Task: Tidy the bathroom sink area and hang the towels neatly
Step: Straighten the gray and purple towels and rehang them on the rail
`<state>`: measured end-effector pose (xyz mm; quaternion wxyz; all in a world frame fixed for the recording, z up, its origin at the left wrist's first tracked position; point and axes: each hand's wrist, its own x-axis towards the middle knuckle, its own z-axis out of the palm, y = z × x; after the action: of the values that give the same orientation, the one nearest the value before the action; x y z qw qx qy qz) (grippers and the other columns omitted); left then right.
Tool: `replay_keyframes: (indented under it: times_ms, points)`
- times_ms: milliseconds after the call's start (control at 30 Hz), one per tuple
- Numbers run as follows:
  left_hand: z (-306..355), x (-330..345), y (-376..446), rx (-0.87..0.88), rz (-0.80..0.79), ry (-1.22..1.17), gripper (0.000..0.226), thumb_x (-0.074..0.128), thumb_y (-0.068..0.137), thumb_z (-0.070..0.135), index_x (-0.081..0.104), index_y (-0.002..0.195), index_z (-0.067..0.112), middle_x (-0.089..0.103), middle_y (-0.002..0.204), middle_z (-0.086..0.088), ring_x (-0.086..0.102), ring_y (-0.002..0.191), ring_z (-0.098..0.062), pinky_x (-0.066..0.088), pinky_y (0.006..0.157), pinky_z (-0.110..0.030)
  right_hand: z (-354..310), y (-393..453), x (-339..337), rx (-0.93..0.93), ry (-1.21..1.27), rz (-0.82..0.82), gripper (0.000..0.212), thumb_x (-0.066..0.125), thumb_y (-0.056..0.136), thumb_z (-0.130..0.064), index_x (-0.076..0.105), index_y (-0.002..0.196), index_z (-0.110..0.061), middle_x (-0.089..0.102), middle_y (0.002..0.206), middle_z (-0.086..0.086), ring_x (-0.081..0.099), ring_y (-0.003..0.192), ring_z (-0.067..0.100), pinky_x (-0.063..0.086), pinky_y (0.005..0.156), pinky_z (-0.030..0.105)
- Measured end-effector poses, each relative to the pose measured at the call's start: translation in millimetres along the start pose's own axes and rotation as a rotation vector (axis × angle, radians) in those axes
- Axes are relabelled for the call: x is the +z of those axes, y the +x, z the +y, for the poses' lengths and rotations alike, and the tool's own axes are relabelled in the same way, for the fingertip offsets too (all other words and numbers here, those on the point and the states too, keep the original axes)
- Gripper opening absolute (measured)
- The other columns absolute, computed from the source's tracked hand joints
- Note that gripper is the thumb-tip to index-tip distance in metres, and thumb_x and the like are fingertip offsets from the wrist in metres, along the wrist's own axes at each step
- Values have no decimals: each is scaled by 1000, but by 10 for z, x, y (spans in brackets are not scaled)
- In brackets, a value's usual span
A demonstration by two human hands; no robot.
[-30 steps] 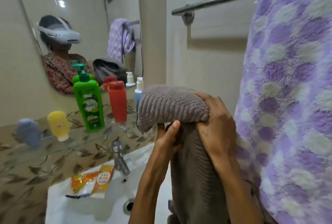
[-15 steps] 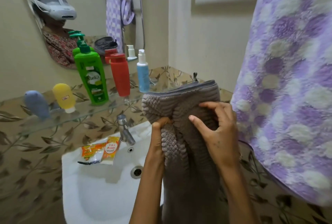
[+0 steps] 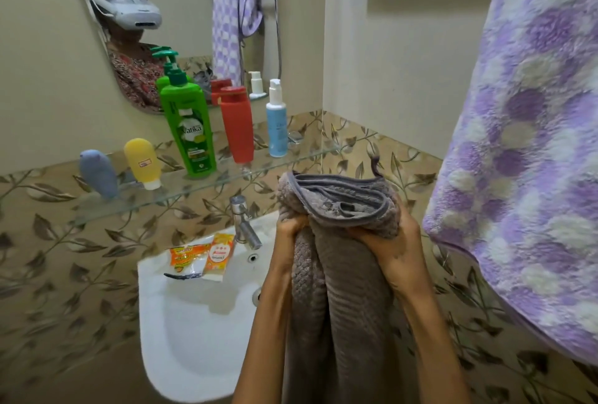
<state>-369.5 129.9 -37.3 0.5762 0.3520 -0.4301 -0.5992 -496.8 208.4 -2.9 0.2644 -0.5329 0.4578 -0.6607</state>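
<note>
The grey towel (image 3: pixel 339 274) is right there in the lower centre of the frame, bunched at its top and hanging straight down, long axis vertical, its folded hemmed edges facing up toward the camera. The left hand (image 3: pixel 291 225) is closed tight on the towel's left side, and the right hand (image 3: pixel 393 241) is wrapped around the right side, fingers curled into the cloth. Both arms rise from the bottom edge. To the left of the towel sits the white sink (image 3: pixel 181 322) with its chrome tap (image 3: pixel 242 225), and two orange sachets (image 3: pixel 202 256) lie on the rim. Above, the glass shelf (image 3: pixel 181 191) carries a green pump bottle (image 3: pixel 189 127), a red bottle (image 3: pixel 238 125) and a blue bottle (image 3: pixel 276 122). Filling the right side, a purple patterned towel (image 3: pixel 530 131) hangs down.
</note>
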Motion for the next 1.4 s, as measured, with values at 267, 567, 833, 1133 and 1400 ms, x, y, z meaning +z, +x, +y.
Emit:
replay_keyframes:
  times_ms: [267,567,833,1133,1400]
  points:
    - [288,52,-364,10,-279,359,42,63,70,61,49,100,35,62,107,7,64,93,-2,52,71,-17,-44,-114,280,-123,-566,267,60,73,73,-11,50,128,-6,57,120,14,54,102,15,48,92,29]
    - [142,160,-373,118,130,46,18,56,87,29,71,86,38,75,88,10,70,88,-6,57,75,-23,-116,-225,348,1,-188,-270,58,50,78,-22,42,133,-38,42,137,-13,35,120,-16,27,103,2]
    - [10,276,-313,21,276,-18,19,61,82,30,65,101,29,70,108,-8,66,102,-25,50,94,-46,1,-191,222,27,46,90,25,43,97,-22,48,110,-43,68,102,-10,65,94,-1,51,74,11]
    - [39,413,-350,91,208,208,25,59,86,31,47,65,34,61,51,28,55,51,22,42,60,-26,-88,-21,80,-5,-182,196,30,72,74,-33,51,95,-39,48,111,-1,60,97,13,54,86,34]
    - [147,353,-259,127,208,322,25,53,86,31,68,67,37,61,62,39,59,59,16,46,64,-30,-123,-1,262,-92,-622,94,40,66,74,-49,64,105,-24,55,101,-7,60,87,8,52,75,19]
